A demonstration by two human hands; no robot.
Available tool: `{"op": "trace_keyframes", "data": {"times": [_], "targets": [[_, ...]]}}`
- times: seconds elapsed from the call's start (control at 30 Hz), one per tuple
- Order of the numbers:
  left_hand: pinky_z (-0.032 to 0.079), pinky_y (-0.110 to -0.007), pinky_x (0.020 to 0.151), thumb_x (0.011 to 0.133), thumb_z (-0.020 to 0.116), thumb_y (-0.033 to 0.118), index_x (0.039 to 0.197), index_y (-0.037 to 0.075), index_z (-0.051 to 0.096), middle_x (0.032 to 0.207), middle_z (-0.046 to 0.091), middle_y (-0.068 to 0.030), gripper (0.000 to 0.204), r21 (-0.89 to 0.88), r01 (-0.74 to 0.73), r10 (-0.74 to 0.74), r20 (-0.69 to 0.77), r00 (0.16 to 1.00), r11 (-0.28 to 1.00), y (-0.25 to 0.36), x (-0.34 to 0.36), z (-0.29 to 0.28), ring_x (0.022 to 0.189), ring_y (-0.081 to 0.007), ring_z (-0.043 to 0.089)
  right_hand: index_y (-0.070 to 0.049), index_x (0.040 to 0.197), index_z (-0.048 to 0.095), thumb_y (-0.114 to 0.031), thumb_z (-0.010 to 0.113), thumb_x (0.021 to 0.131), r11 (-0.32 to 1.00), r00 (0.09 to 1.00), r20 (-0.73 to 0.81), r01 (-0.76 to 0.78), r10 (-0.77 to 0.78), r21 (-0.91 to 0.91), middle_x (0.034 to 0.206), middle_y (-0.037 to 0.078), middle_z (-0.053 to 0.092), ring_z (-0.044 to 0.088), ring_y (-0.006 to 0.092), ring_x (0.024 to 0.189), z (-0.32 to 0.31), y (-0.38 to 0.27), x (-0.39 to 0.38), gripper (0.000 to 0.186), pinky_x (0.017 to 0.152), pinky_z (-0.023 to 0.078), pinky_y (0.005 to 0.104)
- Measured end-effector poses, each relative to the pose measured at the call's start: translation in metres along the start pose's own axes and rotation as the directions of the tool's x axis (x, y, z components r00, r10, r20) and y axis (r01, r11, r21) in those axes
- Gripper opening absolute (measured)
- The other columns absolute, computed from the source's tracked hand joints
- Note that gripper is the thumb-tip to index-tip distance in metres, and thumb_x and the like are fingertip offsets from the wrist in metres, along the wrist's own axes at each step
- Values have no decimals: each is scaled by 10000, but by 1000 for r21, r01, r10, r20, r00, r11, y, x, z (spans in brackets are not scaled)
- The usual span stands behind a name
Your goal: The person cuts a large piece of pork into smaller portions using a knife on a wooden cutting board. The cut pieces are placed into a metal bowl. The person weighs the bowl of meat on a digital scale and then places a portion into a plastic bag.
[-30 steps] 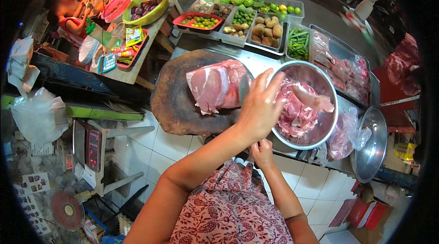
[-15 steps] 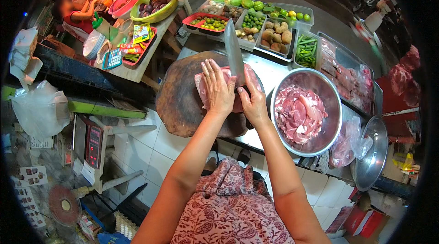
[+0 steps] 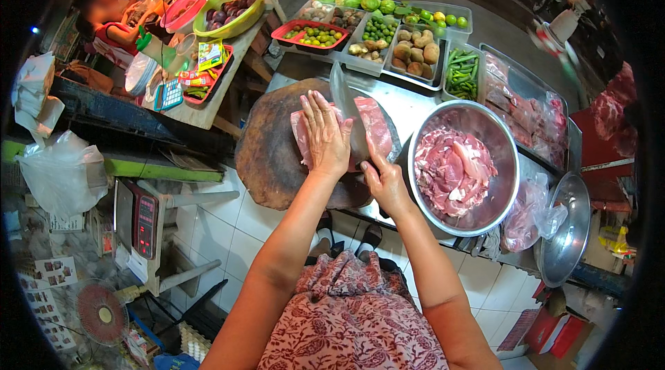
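Chopping block [image 3: 267, 162]: broad dark wood with a rounded edge, at the middle of the scene.
Steel bowl [image 3: 460, 116]: right of the block, holding a heap of cut meat slices [image 3: 454, 172].
Meat piece [image 3: 375, 122]: on the block's right part.
Knife [image 3: 352, 119]: blade across the meat piece, tip pointing far.
Left hand [image 3: 325, 138]: laid flat on the meat, left of the blade, fingers extended.
Right hand [image 3: 386, 184]: closed around the knife's handle.
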State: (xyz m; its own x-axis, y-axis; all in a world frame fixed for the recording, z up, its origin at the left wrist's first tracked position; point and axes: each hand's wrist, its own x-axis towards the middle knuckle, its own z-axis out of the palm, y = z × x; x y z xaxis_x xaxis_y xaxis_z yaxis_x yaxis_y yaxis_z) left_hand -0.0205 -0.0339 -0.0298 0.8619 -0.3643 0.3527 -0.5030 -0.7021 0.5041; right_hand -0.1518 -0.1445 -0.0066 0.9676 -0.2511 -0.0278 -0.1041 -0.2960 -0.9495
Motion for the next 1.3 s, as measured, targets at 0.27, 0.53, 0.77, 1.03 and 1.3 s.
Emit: {"op": "trace_keyframes", "data": {"times": [0.27, 0.53, 0.77, 1.03, 1.3], "targets": [[65, -520, 1220, 1036, 423, 408, 1569, -29, 81, 1638, 102, -236, 769, 196, 61, -68, 34, 997, 979, 10, 0, -8, 1528, -387, 55, -95, 1513, 374, -7, 590, 923, 991, 991, -17, 132, -132, -24, 1372, 263, 524, 595, 450, 1107, 3, 21, -49, 634, 851, 540, 426], [424, -485, 971, 875, 646, 113, 1344, -10, 514, 1154, 610, -181, 502, 80, 107, -95, -144, 985, 991, 40, 2, -32, 1093, -329, 578, -50, 1503, 386, -36, 597, 939, 971, 978, 3, 208, -209, -114, 1365, 244, 557, 655, 419, 1062, -3, 50, -135, 602, 875, 545, 424], [536, -295, 718, 798, 680, -69, 1090, -18, 594, 904, 671, -103, 309, -526, 334, -382, 19, 924, 782, 26, 11, -35, 790, -158, 661, -25, 1493, 387, -29, 585, 944, 966, 948, -187, 247, -256, -71, 1380, 266, 535, 586, 407, 1201, -4, 12, -42, 584, 948, 517, 410], [540, -264, 718, 783, 649, -131, 1026, -4, 556, 907, 674, -90, 289, -716, 260, -363, 9, 932, 648, 7, 10, -26, 824, -135, 657, -74, 1509, 367, -30, 572, 929, 934, 913, -194, 346, -358, -94, 1271, 294, 577, 617, 480, 1020, 23, -3, 24, 617, 840, 521, 487], [534, -258, 701, 768, 627, -157, 1022, 16, 556, 908, 657, -84, 316, -891, 286, -433, 116, 894, 352, 6, 9, -46, 796, -136, 648, -89, 1531, 335, -41, 590, 932, 984, 985, -18, 173, -174, -42, 1270, 271, 593, 658, 454, 875, 35, 42, -67, 653, 723, 531, 481]]}}
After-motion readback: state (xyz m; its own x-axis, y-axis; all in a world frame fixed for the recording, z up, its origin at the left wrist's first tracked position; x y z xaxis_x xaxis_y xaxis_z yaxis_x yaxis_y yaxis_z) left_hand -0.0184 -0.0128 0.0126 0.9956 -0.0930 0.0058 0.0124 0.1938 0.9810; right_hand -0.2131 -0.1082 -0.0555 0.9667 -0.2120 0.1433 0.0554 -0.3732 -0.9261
